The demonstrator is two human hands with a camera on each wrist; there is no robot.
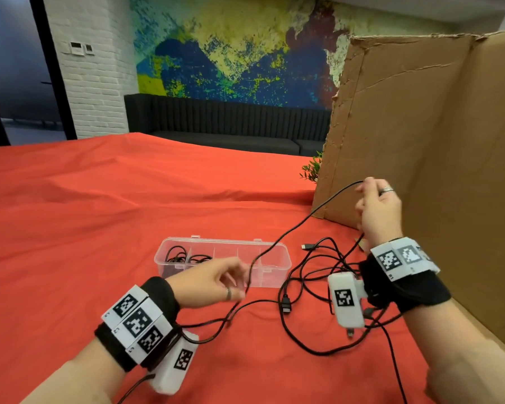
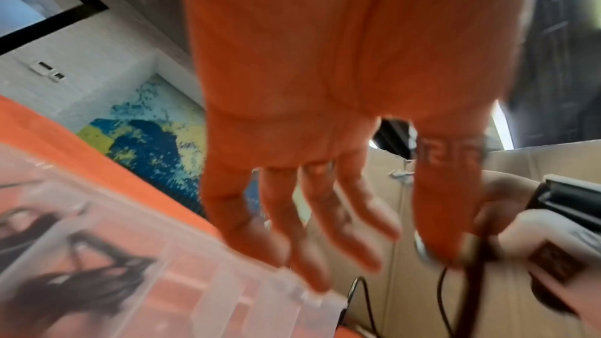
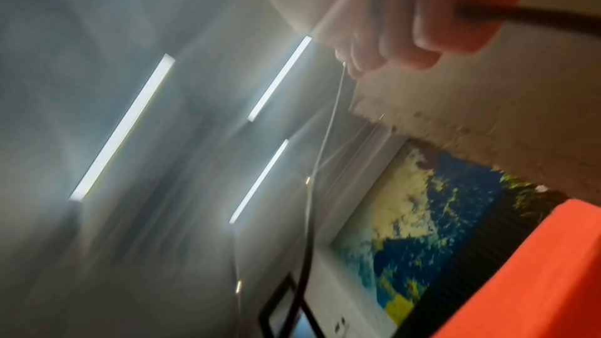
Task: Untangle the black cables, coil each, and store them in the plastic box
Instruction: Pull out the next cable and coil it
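Note:
A clear plastic box (image 1: 225, 239) (image 2: 195, 292) stands open on the red cloth, with coiled black cables (image 1: 178, 256) in its left compartments. To its right lies a tangle of black cables (image 1: 312, 275). My right hand (image 1: 368, 199) (image 3: 406, 35) is raised in front of the cardboard and grips one black cable (image 1: 292, 228) (image 3: 536, 18). That cable slopes down over the box to my left hand (image 1: 233, 282) (image 2: 325, 240). My left hand hovers in front of the box with fingers spread and fairly straight, and the cable runs past its fingertips.
A tall cardboard sheet (image 1: 420, 141) stands upright along the right side, close behind my right hand. The red cloth (image 1: 99, 214) spreads wide to the left and far side. A small green plant (image 1: 312, 167) peeks from behind the cardboard. A dark sofa (image 1: 231, 126) lines the far wall.

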